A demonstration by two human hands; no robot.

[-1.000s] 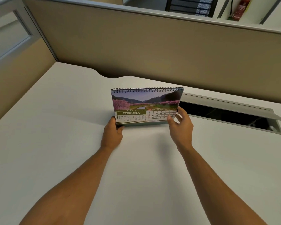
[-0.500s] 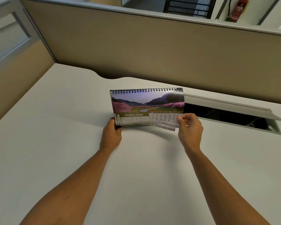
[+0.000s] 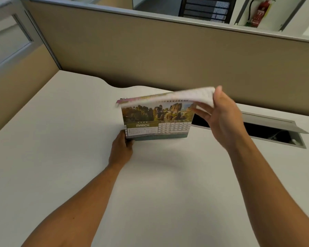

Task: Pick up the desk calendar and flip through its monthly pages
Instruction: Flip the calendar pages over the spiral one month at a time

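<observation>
A spiral-bound desk calendar (image 3: 157,126) stands upright above the white desk, its open face showing MARCH under a photo of rocky cliffs. My left hand (image 3: 120,148) grips its lower left corner. My right hand (image 3: 223,114) holds the lifted February page (image 3: 168,97) by its right edge, thumb on top and fingers spread beneath. That page is blurred and lies nearly level over the spiral binding, hiding most of the coils.
The white desk (image 3: 61,157) spreads around both arms. An open cable slot with a raised grey flap (image 3: 271,125) lies just right of the calendar. A beige partition (image 3: 168,56) closes the back, another partition the left. A fire extinguisher (image 3: 259,12) hangs beyond.
My right hand pinched the February page at its lower right corner and swung it up over the binding. The March page now shows. My left hand kept its grip.
</observation>
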